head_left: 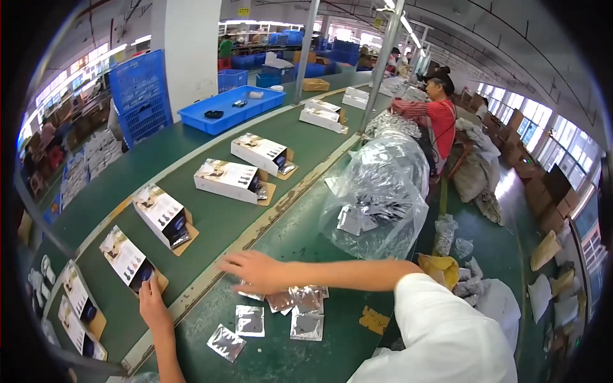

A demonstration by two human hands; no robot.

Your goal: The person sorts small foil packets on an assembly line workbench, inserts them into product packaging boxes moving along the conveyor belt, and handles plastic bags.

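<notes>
My left hand (154,305) is at the open end of a white printed box (122,256) on the green conveyor belt. Its fingers are pressed together at the opening, where something dark blue shows inside. Whatever they pinch is hidden. My right hand (250,268) reaches across from the right, fingers stretched out and holding nothing visible, over the near edge of the worktable (281,357). Under and beside its wrist lie several silver foil sachets (308,299). A loose sachet (249,321) and a tilted one (226,343) lie closer to me.
More open boxes (163,210) line the belt (211,220). A large clear bag of sachets (377,204) stands ahead on the table. A blue tray (233,108) sits beyond the belt, near a metal post (381,70). A co-worker in red (440,124) stands farther along.
</notes>
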